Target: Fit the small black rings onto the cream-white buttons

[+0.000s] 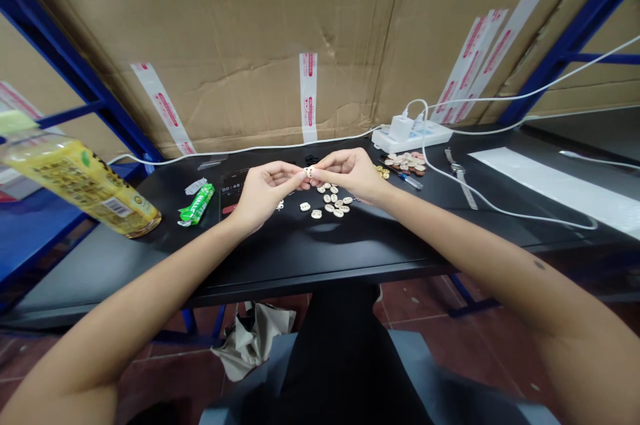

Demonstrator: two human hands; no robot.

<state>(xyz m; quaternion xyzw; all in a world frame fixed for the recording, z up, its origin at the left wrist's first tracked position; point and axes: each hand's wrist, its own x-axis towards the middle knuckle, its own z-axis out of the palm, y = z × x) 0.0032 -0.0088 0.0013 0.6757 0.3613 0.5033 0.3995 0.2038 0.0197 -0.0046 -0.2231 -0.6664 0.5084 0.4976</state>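
Both hands meet over the middle of the black table (320, 258): the left hand (265, 190) and right hand (350, 173) pinch one small pale button (309, 172) between fingertips, right above the loose pile of buttons (333, 202). It looks light, stiff and slick, so I'd say gripping it by the rim is safest.
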